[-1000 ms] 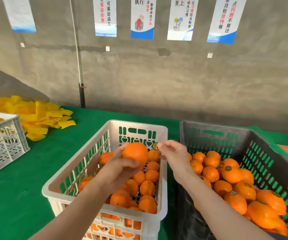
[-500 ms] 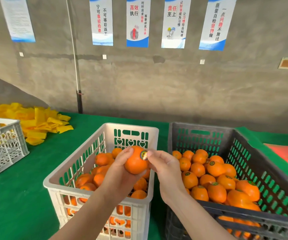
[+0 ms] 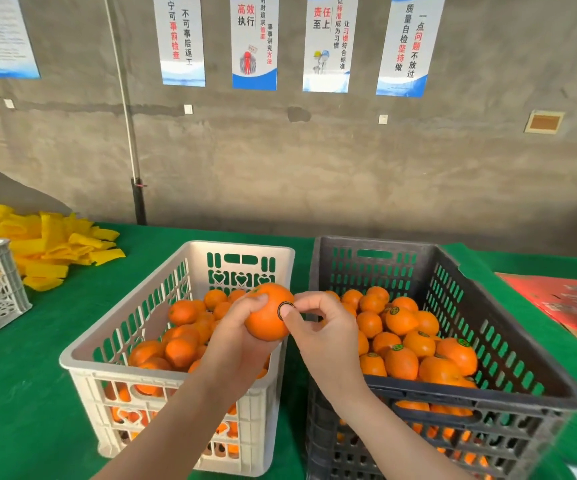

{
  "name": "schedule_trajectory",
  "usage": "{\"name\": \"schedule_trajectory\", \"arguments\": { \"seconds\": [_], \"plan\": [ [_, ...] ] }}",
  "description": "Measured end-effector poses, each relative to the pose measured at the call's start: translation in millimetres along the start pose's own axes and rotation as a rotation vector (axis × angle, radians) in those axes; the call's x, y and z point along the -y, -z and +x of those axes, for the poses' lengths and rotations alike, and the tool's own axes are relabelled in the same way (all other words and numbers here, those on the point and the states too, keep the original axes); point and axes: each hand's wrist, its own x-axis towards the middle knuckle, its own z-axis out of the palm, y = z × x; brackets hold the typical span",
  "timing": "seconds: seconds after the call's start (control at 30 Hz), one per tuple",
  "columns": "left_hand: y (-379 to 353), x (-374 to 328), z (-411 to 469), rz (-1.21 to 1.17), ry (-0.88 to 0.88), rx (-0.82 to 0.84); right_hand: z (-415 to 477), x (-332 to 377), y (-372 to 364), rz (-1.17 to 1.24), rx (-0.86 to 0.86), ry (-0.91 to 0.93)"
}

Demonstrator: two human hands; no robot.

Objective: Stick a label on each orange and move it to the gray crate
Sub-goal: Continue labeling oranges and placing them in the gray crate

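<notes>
Fingers (image 3: 258,301) of the left hand (image 3: 242,344) grip an orange (image 3: 264,318); the right hand (image 3: 326,329), fingers curled, thumbs a label (image 3: 280,306) onto it.

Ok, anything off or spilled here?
Nothing stands out. The left hand grips the orange over the white crate, the thumb of the right hand presses the label onto it, and no fruit lies loose on the green table.
</notes>
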Motion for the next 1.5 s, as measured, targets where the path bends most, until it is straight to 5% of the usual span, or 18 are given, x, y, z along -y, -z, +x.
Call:
{"name": "schedule_trajectory", "arguments": {
  "seconds": [0.2, 0.33, 0.47, 0.53, 0.63, 0.77, 0.87, 1.0, 1.17, 1.27, 1.33, 1.43, 1.5],
  "plan": [
    [-9, 4, 0, -0.037, -0.005, 0.043, -2, 3, 14, 0.072, 0.066, -0.119],
    [-20, 12, 3, 0.041, 0.002, 0.081, -8, 3, 25, -0.041, 0.264, -0.011],
    [-47, 27, 13, 0.037, -0.023, 0.076, 14, 0, 50, -0.241, 0.225, 0.083],
    [-59, 42, 24, 0.318, -0.135, 0.036, 37, -7, 68, -0.297, 0.152, 0.031],
    [-58, 67, 42, 1.142, -0.433, -0.056, 79, -32, 94, -0.409, 0.134, -0.197],
    [-49, 87, 56, 1.772, -0.334, 0.105, 109, -80, 117, -0.876, 0.537, -0.373],
    [-47, 88, 62, 1.833, -0.321, 0.087, 106, -107, 111, -1.103, 0.89, -0.373],
    [-46, 90, 63, 1.836, -0.328, 0.079, 94, -114, 89, -1.075, 1.2, -0.439],
    [-48, 89, 59, 1.783, -0.33, 0.094, 80, -120, 87, -1.303, 1.355, -0.334],
    [-49, 85, 56, 1.742, -0.328, 0.081, 84, -109, 93, -1.386, 1.244, -0.053],
    [-51, 84, 53, 1.708, -0.373, 0.066, 87, -100, 96, -1.279, 1.125, -0.036],
    [-51, 84, 48, 1.689, -0.472, 0.037, 84, -85, 98, -0.922, 0.652, 0.034],
    [-50, 84, 44, 1.702, -0.489, 0.033, 59, -61, 100, -0.6, 0.341, 0.271]
  ]
}}
